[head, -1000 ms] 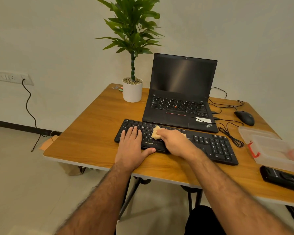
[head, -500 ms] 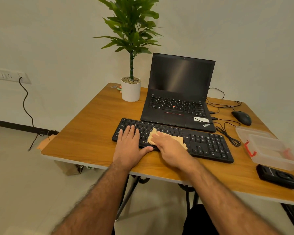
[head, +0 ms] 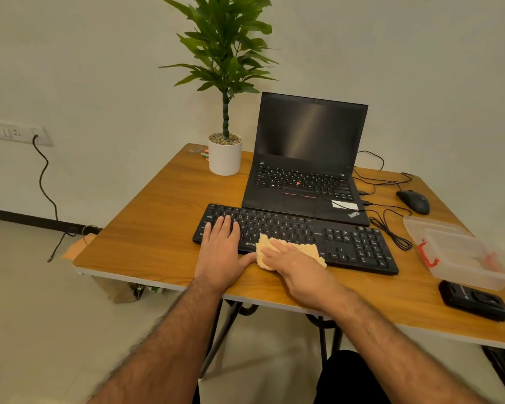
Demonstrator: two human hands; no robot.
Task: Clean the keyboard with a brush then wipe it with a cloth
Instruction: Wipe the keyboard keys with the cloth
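Keyboard (head: 298, 236), black, lies on the wooden table (head: 146, 243) just in front of the laptop (head: 303, 182); your left hand (head: 220, 255) rests flat on its left end, fingers straight on the keys; your right hand (head: 295, 263) presses the tan cloth (head: 309, 249) with extended fingers onto the keyboard's near edge, the cloth spilling onto the table; at right sit a mouse (head: 414, 201), a clear container (head: 458, 255) and a small black device (head: 474, 303); a potted plant (head: 225, 153) stands behind.

My left hand (head: 220, 258) and right hand (head: 299, 268) are bare; both hairy forearms behind them are sleeveless.
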